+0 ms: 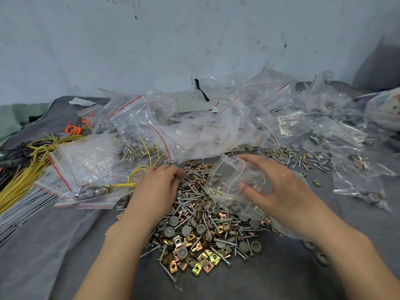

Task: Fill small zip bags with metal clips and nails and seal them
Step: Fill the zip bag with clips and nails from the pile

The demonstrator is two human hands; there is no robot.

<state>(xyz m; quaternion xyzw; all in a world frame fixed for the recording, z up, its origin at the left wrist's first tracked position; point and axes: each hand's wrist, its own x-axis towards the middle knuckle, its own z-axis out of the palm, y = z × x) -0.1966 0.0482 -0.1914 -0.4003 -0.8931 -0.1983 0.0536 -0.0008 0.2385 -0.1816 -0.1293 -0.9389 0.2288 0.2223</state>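
Observation:
A loose heap of screws, brass-coloured metal clips and grey caps (194, 230) lies on the grey cloth in front of me. My left hand (158, 187) reaches into the far left side of the heap with its fingers curled down among the parts; what it pinches is hidden. My right hand (279, 187) holds a small clear zip bag (229, 182) above the heap's right side, thumb and fingers curled round it. The bag's mouth faces left, towards the left hand.
A big mound of clear zip bags with red seal lines (194, 126) fills the back, some holding parts. Filled bags (86, 169) lie at the left beside yellow wires (26, 174) and orange ones (74, 129). More bags and scattered screws (313, 159) lie right.

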